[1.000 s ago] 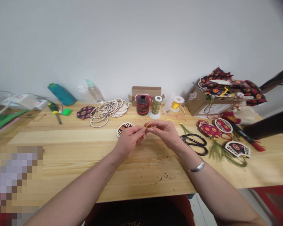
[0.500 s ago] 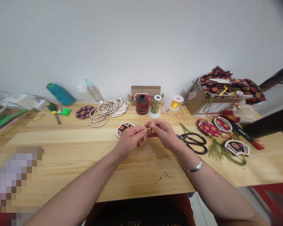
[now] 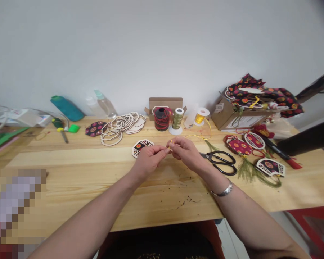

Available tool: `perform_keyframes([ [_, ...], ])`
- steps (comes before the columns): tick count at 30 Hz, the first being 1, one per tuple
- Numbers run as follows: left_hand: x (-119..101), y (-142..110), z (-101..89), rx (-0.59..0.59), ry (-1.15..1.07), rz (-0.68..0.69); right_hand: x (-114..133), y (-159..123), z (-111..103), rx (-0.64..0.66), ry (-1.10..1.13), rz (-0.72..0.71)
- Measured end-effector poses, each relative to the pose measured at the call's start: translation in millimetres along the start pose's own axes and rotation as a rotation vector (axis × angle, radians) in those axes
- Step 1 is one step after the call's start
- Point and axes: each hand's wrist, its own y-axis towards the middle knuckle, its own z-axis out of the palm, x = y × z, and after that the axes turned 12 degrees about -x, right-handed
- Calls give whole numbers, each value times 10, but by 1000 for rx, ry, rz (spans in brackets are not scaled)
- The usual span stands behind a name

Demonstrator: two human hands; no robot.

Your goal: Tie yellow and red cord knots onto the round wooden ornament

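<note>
My left hand (image 3: 151, 158) and my right hand (image 3: 185, 151) meet over the middle of the table, thumbs and fingertips pinched together. Between them is a yellow cord (image 3: 172, 142), looped at the fingertips; its exact shape there is too small to make out. The cord trails off behind my right hand toward a spool of yellow cord (image 3: 200, 117). Partly behind my left hand lies an octagonal wooden-framed ornament (image 3: 140, 146) with dark patterned fabric. To the right of my right hand rest black-handled scissors (image 3: 221, 162), their blades partly covered by the hand.
Spools of dark red cord (image 3: 162, 119) and olive thread (image 3: 177, 120) stand at the back. Wooden frames (image 3: 122, 124) are piled left of them. Tasselled ornaments (image 3: 270, 167) lie at right, before a cardboard box (image 3: 232, 117) of fabric. A black post (image 3: 307, 138) crosses the right side.
My fingertips have drawn closer together around the yellow cord, and its loop shows less. The left fingers have straightened a little. The whole view has shifted slightly.
</note>
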Motion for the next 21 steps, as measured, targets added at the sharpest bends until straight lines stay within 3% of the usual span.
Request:
perform_keyframes([
  [7,-20,-33,16,-90,174,285,-4,3,-16,-47,-62,-68],
  [12,33,-46,30,-151,245,418,0,-1,-19,-73,-58,-70],
  [21,64,-51,11,-169,451,695,-12,14,-15,-89,-38,-90],
])
